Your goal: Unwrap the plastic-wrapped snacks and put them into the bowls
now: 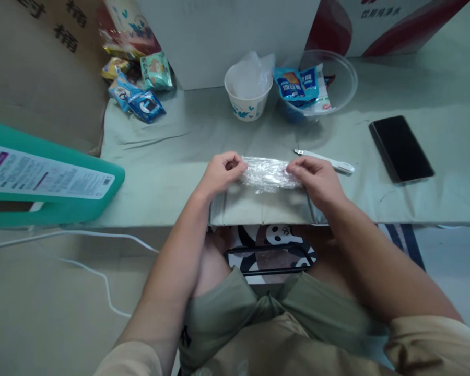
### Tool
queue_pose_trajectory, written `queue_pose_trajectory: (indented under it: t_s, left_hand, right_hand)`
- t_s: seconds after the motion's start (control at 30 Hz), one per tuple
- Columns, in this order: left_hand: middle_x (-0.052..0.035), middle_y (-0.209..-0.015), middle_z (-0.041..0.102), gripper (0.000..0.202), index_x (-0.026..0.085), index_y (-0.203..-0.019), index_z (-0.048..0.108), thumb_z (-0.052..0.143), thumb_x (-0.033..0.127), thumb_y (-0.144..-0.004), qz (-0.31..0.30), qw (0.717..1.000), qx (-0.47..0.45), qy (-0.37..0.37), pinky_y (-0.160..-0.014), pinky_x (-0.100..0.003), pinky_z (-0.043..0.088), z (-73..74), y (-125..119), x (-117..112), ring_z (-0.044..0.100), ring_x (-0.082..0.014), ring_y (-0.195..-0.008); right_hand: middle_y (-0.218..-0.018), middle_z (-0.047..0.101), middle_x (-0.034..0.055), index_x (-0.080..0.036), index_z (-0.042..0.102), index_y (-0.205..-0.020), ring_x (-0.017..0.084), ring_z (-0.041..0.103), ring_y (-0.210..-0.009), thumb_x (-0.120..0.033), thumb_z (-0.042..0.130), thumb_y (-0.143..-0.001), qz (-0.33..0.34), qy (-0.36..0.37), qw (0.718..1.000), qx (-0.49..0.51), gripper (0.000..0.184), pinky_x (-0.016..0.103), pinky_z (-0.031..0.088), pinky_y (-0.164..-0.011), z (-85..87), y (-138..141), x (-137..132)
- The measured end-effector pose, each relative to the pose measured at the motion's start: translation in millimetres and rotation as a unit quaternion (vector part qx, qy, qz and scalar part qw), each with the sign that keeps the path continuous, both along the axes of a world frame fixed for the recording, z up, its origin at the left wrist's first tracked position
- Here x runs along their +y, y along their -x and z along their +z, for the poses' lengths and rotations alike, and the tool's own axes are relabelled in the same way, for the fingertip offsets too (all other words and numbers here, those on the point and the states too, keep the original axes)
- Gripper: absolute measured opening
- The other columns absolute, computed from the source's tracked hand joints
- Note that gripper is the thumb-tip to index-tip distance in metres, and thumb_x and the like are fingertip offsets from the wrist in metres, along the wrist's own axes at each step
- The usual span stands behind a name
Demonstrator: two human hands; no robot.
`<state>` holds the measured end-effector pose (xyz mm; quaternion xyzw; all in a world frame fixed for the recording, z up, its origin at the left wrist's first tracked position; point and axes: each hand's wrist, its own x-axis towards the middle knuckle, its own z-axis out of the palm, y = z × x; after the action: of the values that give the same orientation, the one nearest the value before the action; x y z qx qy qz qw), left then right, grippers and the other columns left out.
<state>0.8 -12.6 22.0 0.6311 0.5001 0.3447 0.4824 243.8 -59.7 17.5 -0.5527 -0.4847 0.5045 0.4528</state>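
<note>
Clear, crinkled plastic wrapper (268, 173) is lying stretched along the near edge of the cloth-covered table (172, 151), and you are pinching one end with your left hand (219, 175) and the other with your right hand (317, 180). It is looking whole, not yet torn, though glare is hiding detail. A white-handled utensil (329, 161) is lying just beside your right hand. A lined paper cup (247, 96), a clear bowl (342, 78) of blue packets and a black phone (400, 149) are sitting farther back, blocking nothing.

Crinkly clear plastic wrapper (269, 173) on matt grey-green cloth (188, 151); glossy black phone (400, 148).
</note>
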Motion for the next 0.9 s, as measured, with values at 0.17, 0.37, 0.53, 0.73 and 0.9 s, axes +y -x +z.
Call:
queue_pose_trajectory:
  t_s: [0.17, 0.37, 0.53, 0.73, 0.9]
  left_hand:
    - [-0.0024, -0.092, 0.058, 0.02, 0.023, -0.087, 0.053, 0.071, 0.028, -0.081, 0.19, 0.941, 0.114, -0.256, -0.082, -0.032, 0.05, -5.1, -14, -9, 0.057, -0.0158, -0.083]
    - [-0.0112, -0.118, 0.066, 0.037, 0.021, -0.106, 0.061, 0.074, 0.042, -0.08, 0.015, 0.986, -0.005, -0.166, -0.103, -0.04, 0.049, -4.8, -49, -27, 0.062, -0.0249, -0.115]
    - [-0.008, -0.115, 0.072, 0.055, 0.022, -0.116, 0.066, 0.082, 0.051, -0.072, -0.059, 0.944, -0.294, 0.139, -0.094, -0.034, 0.052, -3.7, -63, -26, 0.068, -0.0213, -0.104]
    - [-0.0002, -0.09, 0.07, 0.046, 0.023, -0.103, 0.069, 0.088, 0.04, -0.064, 0.115, 0.944, -0.287, 0.115, -0.076, -0.027, 0.049, -3.4, -49, -5, 0.063, -0.0133, -0.079]
    - [0.004, -0.072, 0.054, 0.039, 0.022, -0.076, 0.051, 0.087, 0.033, -0.066, 0.3, 0.939, -0.152, -0.07, -0.064, -0.024, 0.044, -7.8, -13, 16, 0.051, -0.011, -0.066]
  right_hand:
    - [-0.079, 0.06, -0.0038, -0.027, 0.056, -0.108, 0.014, 0.056, -0.066, -0.025, 0.076, -0.066, -0.055, -0.04, 0.997, 0.028, 0.047, 0.029, 0.044, -0.061, -2.0, 13, -3]
    - [-0.081, 0.06, -0.0025, -0.023, 0.051, -0.075, 0.011, 0.051, -0.07, -0.033, 0.076, -0.074, -0.022, -0.043, 0.993, 0.107, 0.027, 0.027, 0.041, -0.066, 4.6, 27, -7]
    - [-0.08, 0.06, -0.0019, -0.026, 0.054, -0.079, 0.015, 0.055, -0.071, -0.051, 0.077, -0.072, 0.004, 0.006, 0.966, 0.257, 0.035, 0.03, 0.046, -0.069, 11.3, 39, -7]
    - [-0.11, 0.073, 0.0054, -0.026, 0.068, -0.094, 0.024, 0.065, -0.109, -0.057, 0.063, -0.077, -0.011, 0.026, 0.977, 0.213, 0.036, 0.04, 0.048, -0.101, 7.4, 42, 9]
    - [-0.097, 0.07, 0.0047, -0.023, 0.065, -0.09, 0.021, 0.063, -0.096, -0.046, 0.056, -0.08, -0.053, 0.003, 0.996, 0.069, 0.026, 0.037, 0.047, -0.091, 6.2, 39, 21]
